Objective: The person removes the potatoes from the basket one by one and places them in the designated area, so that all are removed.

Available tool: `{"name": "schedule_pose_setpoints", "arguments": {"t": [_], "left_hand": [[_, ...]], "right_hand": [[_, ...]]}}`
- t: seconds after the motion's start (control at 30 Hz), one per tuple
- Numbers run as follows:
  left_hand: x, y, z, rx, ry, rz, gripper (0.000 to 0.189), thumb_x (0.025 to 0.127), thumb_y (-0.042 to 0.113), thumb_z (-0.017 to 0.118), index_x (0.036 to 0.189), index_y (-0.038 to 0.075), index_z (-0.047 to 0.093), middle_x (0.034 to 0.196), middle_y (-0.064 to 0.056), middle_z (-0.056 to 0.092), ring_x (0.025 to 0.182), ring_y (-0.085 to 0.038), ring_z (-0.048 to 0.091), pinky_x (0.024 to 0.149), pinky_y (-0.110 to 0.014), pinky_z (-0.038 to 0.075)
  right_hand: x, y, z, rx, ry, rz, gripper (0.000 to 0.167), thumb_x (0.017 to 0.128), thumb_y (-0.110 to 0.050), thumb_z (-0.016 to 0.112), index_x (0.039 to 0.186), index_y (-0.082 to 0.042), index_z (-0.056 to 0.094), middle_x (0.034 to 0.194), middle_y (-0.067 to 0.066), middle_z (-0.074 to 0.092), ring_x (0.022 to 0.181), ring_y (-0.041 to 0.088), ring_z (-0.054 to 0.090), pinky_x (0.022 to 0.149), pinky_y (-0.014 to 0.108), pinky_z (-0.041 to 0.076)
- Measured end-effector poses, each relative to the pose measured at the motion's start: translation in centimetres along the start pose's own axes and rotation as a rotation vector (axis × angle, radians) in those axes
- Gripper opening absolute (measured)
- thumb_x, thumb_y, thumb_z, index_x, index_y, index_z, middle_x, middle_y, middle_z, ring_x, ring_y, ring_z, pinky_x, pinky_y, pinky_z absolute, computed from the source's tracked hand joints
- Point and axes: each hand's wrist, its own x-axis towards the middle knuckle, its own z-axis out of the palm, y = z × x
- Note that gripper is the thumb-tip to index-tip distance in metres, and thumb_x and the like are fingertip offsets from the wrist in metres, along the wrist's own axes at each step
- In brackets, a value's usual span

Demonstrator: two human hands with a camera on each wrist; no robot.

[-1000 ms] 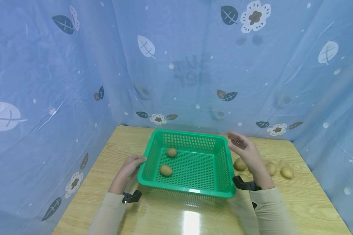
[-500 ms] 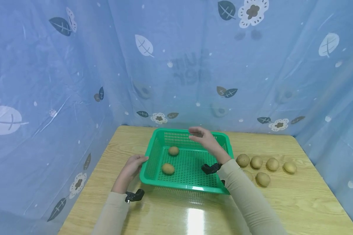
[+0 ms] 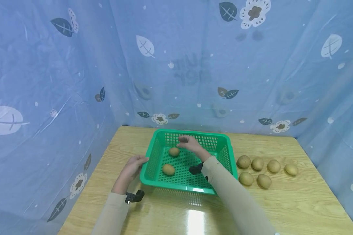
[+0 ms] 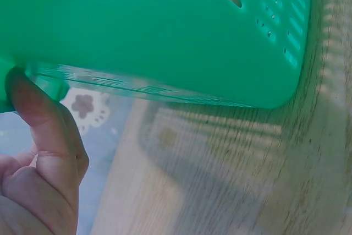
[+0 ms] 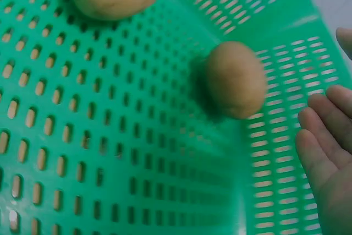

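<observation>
A green plastic basket with slotted walls stands on the table, with two brown potatoes in it. My left hand grips its left rim, the thumb over the edge; in the left wrist view the fingers hold the rim from outside. My right hand is over the basket, holding nothing, right beside the back potato. Its fingers are extended in the right wrist view, with that potato to their left. The front potato lies near the basket's left wall.
Several more potatoes lie in two rows on the wooden table right of the basket, among them a larger one close to its wall and a yellowish one farthest right. A blue patterned curtain hangs behind and along both sides.
My right hand has moved left from beyond the basket's right rim, over the basket and down towards the back potato. The left hand has stayed on the rim.
</observation>
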Motion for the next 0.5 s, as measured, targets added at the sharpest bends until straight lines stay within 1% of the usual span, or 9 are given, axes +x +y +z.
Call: {"name": "schedule_pose_setpoints", "arguments": {"t": [0.13, 0.23, 0.4, 0.5], "left_hand": [[0.0, -0.2, 0.0, -0.01, -0.013, -0.008, 0.034, 0.097, 0.021, 0.051, 0.109, -0.01, 0.059, 0.096, -0.013, 0.066, 0.085, -0.018, 0.065, 0.08, -0.028, 0.053], [0.0, -0.3, -0.1, -0.017, -0.029, -0.009, 0.035, 0.097, 0.021, 0.051, 0.111, -0.011, 0.059, 0.098, -0.016, 0.066, 0.086, -0.018, 0.066, 0.081, -0.028, 0.053], [-0.2, 0.0, -0.2, -0.016, -0.027, 0.011, 0.037, 0.098, 0.022, 0.05, 0.113, -0.011, 0.057, 0.102, -0.02, 0.065, 0.089, -0.022, 0.066, 0.082, -0.029, 0.053], [-0.1, 0.1, -0.3, -0.028, -0.017, 0.008, 0.037, 0.098, 0.021, 0.05, 0.114, -0.011, 0.056, 0.103, -0.02, 0.065, 0.091, -0.024, 0.066, 0.082, -0.029, 0.054]], "right_hand": [[0.6, 1.2, 0.9, -0.064, -0.013, 0.021, 0.05, 0.093, -0.018, 0.06, 0.138, -0.004, 0.046, 0.141, 0.016, 0.048, 0.13, 0.033, 0.043, 0.105, 0.047, 0.04], [0.7, 1.8, 1.5, -0.104, -0.029, 0.03, 0.049, 0.093, -0.016, 0.059, 0.138, -0.002, 0.046, 0.139, 0.018, 0.048, 0.13, 0.034, 0.044, 0.104, 0.047, 0.04], [1.2, 2.3, 2.1, -0.165, -0.03, -0.004, 0.047, 0.093, -0.015, 0.06, 0.136, -0.001, 0.048, 0.137, 0.018, 0.051, 0.126, 0.033, 0.048, 0.1, 0.046, 0.044], [1.6, 2.4, 2.5, -0.205, -0.028, -0.019, 0.048, 0.092, -0.016, 0.062, 0.135, -0.002, 0.049, 0.134, 0.017, 0.053, 0.122, 0.032, 0.051, 0.097, 0.044, 0.046]]}}
